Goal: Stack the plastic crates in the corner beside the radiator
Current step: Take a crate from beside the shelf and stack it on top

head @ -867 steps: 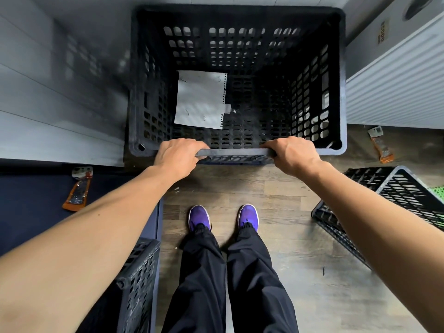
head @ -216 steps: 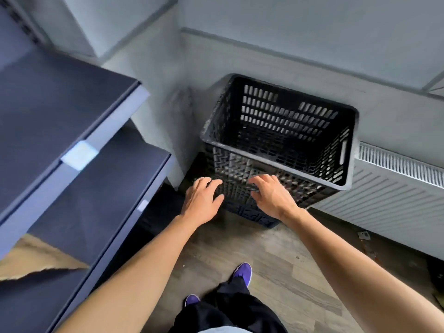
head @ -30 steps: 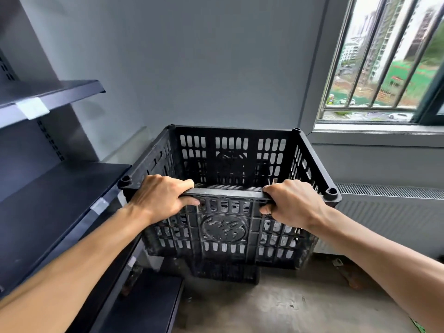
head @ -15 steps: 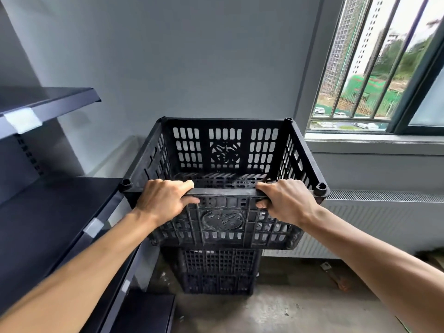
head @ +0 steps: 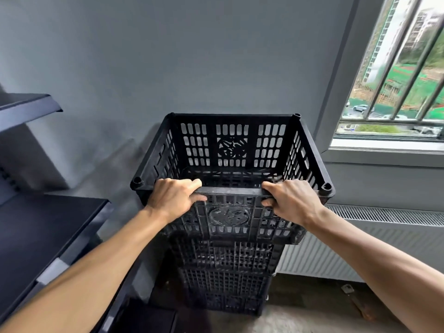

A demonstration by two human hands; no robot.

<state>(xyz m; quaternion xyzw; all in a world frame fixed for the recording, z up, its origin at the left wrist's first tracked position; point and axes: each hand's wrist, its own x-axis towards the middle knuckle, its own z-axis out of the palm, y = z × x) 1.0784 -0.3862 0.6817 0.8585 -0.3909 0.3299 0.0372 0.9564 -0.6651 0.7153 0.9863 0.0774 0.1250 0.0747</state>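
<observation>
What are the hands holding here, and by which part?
Both the left hand and right hand grip the top black crate by its near top rim, one toward each end.

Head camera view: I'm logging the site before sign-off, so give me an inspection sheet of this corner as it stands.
Surface: floor, grey and bare near the stack.
Job's things: black top crate, empty, held over the lower crates standing in the corner; whether it is fully seated cannot be told.
Clutter: a small flat object on the floor below the radiator, too small to identify.
Grippers: left hand and right hand both grip the top crate's near rim.
Cables: nothing seen.
Surroundings: grey wall behind, dark shelves on the left, white radiator on the right under a barred window.
</observation>
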